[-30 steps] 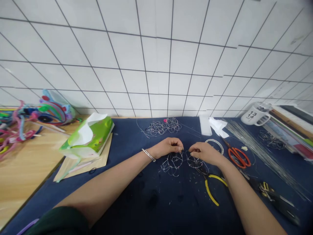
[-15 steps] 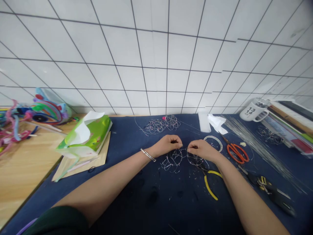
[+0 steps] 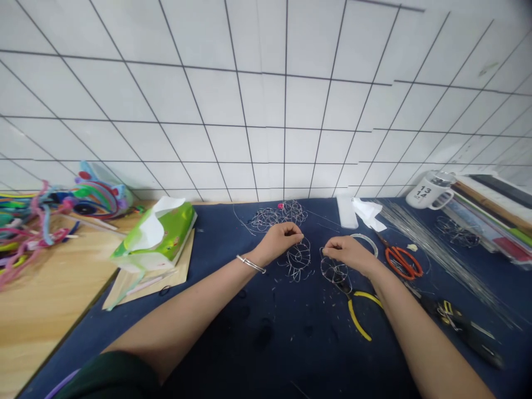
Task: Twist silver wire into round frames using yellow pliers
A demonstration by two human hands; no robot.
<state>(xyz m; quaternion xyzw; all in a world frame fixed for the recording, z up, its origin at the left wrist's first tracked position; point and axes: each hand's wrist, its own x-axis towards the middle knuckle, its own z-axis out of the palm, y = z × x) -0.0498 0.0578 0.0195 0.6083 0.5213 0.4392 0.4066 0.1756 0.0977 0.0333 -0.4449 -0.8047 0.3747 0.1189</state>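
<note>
My left hand (image 3: 286, 239) pinches the upper edge of a round wire piece (image 3: 298, 256) made of thin silvery loops, which hangs below the fingertips. To its right, my right hand (image 3: 348, 252) has its fingers closed on the top of a second looped wire piece (image 3: 333, 269), and a gap lies between the two. Pliers with yellow handles (image 3: 358, 321) lie just below my right hand, their jaws partly behind the wire. A silver bangle (image 3: 251, 264) circles my left wrist. Beyond the hands sits a tangle of similar wire loops (image 3: 268, 218) with a pink spot.
At right are orange-handled scissors (image 3: 403, 261), a white ring (image 3: 366, 239), straight wires (image 3: 440, 257), a black tool (image 3: 465, 330) and a white mug (image 3: 430, 191). A green tissue pack (image 3: 177, 227) is at left, with colourful craft pieces (image 3: 100, 194) beyond. A tiled wall (image 3: 266, 111) stands behind.
My hands have moved apart, the left slightly up and leftward, each with a wire piece. The two wire pieces now show a wider gap. The camera view has shifted slightly.
</note>
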